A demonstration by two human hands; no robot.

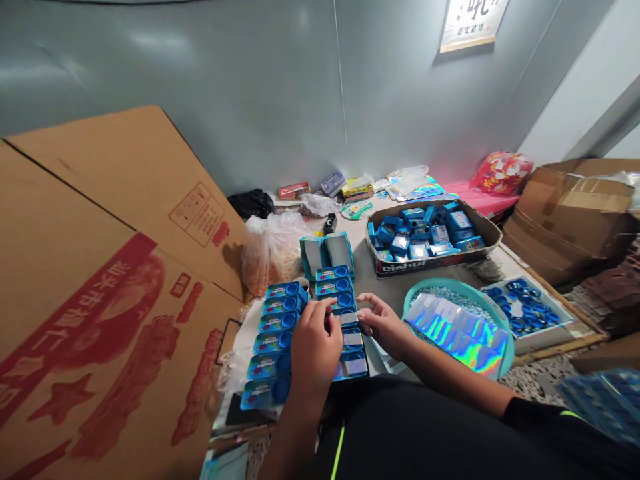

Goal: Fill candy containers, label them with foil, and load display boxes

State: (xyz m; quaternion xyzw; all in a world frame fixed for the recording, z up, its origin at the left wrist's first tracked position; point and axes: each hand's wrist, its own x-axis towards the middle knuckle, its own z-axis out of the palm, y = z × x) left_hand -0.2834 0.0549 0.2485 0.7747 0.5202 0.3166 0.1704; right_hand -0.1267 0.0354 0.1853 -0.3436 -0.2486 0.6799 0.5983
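Note:
Two rows of small blue boxes [280,327] lie on the table in front of me. My left hand [314,348] rests over the right-hand row, fingers curled round one blue box [345,319]. My right hand [381,324] pinches the same box from the right side. Further boxes of that row [353,363] show below my hands.
A teal basin [505,333] with holographic sheets [457,330] stands at the right. Behind it are a cardboard tray of blue boxes [487,230] and a tray of blue rings [525,310]. Large cardboard cartons [100,280] fill the left. A plastic bag [273,250] lies beyond the rows.

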